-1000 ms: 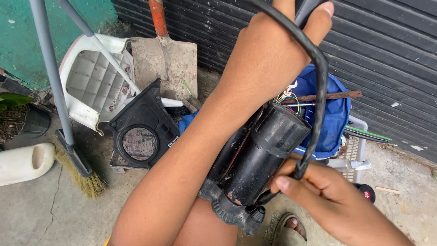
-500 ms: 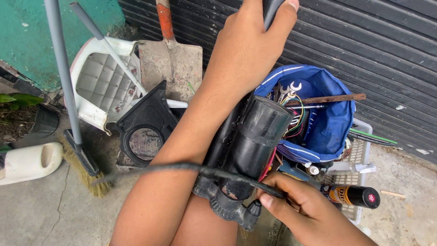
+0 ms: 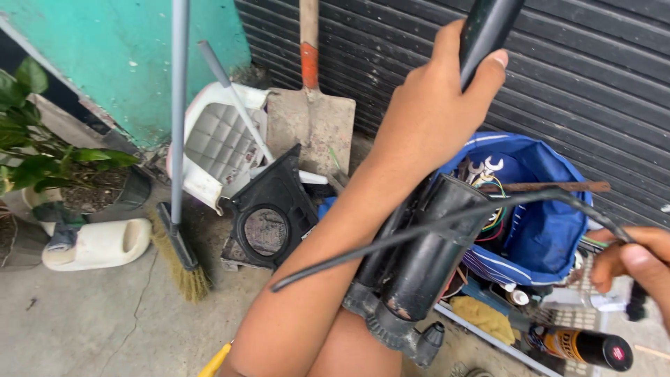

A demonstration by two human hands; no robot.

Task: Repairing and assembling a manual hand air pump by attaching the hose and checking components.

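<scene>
My left hand (image 3: 433, 105) is raised and wrapped around a black tube handle (image 3: 485, 31) near the top of the view. Below my forearm sits a black cylindrical motor unit (image 3: 426, 262) with a ribbed base. My right hand (image 3: 635, 265) at the right edge pinches a black cable (image 3: 447, 223) that stretches left across the motor, its free end hanging near my left forearm. Behind the motor is a blue tool bag (image 3: 541, 230) with wrenches and wires inside.
A shovel (image 3: 310, 112), a white plastic chair (image 3: 216, 139) and a black housing with a round opening (image 3: 269, 216) lean by the shutter. A broom (image 3: 178, 216), a white slipper (image 3: 98, 244), a potted plant (image 3: 49, 160) and a spray can (image 3: 586, 345) are around.
My right hand has pulled the cable out to the right, away from the motor. My left hand has stayed up on the black tube. The camera has shifted a little.
</scene>
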